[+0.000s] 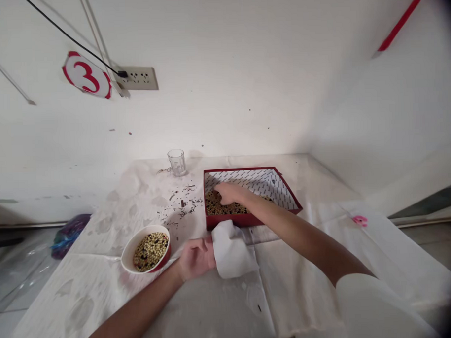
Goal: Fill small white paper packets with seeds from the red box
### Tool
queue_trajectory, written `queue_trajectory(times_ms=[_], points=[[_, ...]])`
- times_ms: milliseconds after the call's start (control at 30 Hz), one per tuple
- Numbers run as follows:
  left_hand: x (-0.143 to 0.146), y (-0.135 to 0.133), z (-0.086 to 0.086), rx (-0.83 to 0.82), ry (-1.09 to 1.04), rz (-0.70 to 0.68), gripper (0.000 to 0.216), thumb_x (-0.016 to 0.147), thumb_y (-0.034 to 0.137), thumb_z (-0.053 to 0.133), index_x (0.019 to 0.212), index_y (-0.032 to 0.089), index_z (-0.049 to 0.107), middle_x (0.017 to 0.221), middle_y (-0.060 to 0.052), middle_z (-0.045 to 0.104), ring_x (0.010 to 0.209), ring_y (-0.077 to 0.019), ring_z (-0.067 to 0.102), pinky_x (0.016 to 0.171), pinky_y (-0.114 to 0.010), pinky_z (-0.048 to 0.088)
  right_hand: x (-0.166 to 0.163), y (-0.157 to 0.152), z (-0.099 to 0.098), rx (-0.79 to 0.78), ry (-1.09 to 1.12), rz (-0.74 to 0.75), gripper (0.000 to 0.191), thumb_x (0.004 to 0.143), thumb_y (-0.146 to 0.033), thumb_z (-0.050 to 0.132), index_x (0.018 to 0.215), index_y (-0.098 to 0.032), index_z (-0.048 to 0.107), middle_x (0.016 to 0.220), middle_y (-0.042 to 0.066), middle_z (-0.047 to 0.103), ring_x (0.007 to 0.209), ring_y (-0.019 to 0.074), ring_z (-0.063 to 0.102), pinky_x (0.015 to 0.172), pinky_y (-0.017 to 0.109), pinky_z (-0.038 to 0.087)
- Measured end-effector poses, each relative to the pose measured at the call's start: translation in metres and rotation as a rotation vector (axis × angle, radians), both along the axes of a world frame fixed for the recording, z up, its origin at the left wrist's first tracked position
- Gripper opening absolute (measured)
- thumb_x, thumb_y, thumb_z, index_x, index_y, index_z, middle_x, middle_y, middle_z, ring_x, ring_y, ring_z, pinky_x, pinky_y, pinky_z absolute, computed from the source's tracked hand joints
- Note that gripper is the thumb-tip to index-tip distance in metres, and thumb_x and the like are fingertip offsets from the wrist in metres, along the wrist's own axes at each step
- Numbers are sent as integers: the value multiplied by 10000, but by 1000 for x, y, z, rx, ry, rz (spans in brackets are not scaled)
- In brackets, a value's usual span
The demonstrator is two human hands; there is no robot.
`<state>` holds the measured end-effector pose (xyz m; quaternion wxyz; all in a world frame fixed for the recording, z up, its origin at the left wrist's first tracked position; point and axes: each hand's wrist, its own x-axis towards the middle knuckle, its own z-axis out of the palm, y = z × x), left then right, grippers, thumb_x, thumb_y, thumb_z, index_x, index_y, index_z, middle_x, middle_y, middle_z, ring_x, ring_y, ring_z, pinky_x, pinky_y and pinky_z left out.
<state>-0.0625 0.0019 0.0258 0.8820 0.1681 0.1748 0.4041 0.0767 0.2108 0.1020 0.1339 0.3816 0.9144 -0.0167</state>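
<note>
My right hand (229,192) reaches into a shallow red box (290,197) with a patterned white lining. Its fingers are bunched over a heap of mixed beans (216,205) at the box's near left corner. My left hand (195,259) rests on the table with its fingers closed on a white paper cup (231,248) that lies tipped on its side, mouth toward the box. A red bowl (146,250) filled with mixed beans and grains stands just left of that hand.
A small clear glass (177,162) stands near the wall. Dark scattered bits (182,202) lie between it and the box. A stained white cloth (104,286) covers the table. A pink item (359,220) lies at right, a purple bag (68,234) beyond the left edge.
</note>
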Motion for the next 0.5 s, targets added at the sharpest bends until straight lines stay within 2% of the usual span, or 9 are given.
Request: queue_trajectory(times_ms=[100,200,367,500], points=[[0,1,-6,-13,0,37,304,612,111,534,859,165,703,785,-62,718,729,-203,681,794,-343,503,-3,1,2,9,-8,0,404,766,-274,753,1156,-169,756,1171,149,776,1077,303,741,846,299,560],[0,3,-7,-39,4,54,276,605,91,550,827,174,693,787,-42,718,710,-178,669,772,-311,495,-5,2,3,6,-43,-29,383,741,-277,767,1098,-139,775,1130,176,781,1033,321,751,823,318,566],[-1,3,5,-55,-48,-36,235,665,238,586,852,178,716,874,-91,751,909,-277,705,883,-401,501,-7,4,1,-30,-88,-89,375,749,-301,774,1077,-119,789,1109,188,783,979,307,763,754,291,567],[-1,2,9,-50,-35,-137,302,774,422,580,864,187,746,851,-113,753,941,-313,691,881,-429,491,-9,2,-3,-56,-86,-115,373,797,-339,759,1099,-122,791,1109,182,785,989,290,763,729,261,559]])
